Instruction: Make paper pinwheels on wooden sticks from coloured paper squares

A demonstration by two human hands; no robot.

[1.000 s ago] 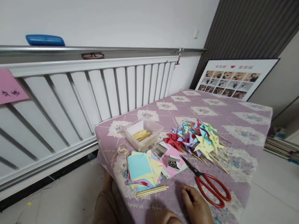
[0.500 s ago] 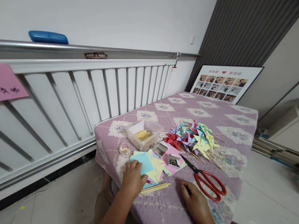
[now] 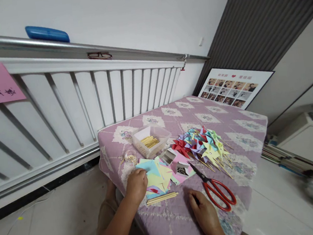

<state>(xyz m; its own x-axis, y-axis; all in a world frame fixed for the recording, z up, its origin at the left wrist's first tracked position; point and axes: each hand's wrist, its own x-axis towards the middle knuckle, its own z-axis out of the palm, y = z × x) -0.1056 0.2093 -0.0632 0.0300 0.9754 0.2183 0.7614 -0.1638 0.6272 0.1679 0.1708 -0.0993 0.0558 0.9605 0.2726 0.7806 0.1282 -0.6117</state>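
My left hand (image 3: 137, 185) is at the left edge of a loose pile of coloured paper squares (image 3: 158, 175), its fingers curled together. Whatever is between those fingers is hidden. My right hand (image 3: 204, 212) rests on the purple patterned cover, loosely closed, with nothing visible in it. Just right of it lie large red-handled scissors (image 3: 220, 195), blades pointing away. Several thin wooden sticks (image 3: 162, 198) lie in front of the papers. A small open box with metal bits (image 3: 182, 169) sits on the pile's right side, beside another small open box (image 3: 168, 156).
Behind the papers stand a clear plastic tub (image 3: 161, 139) of sticks and a small round container (image 3: 130, 157). Finished paper pinwheels (image 3: 201, 144) are heaped to the right. A white radiator (image 3: 117, 95) runs along the wall; a photo board (image 3: 235, 87) leans at the far end.
My left hand has drawn back slightly left, its fingers going from spread on the blue paper to curled. More yellow paper shows on the pile. My right hand has stayed put.
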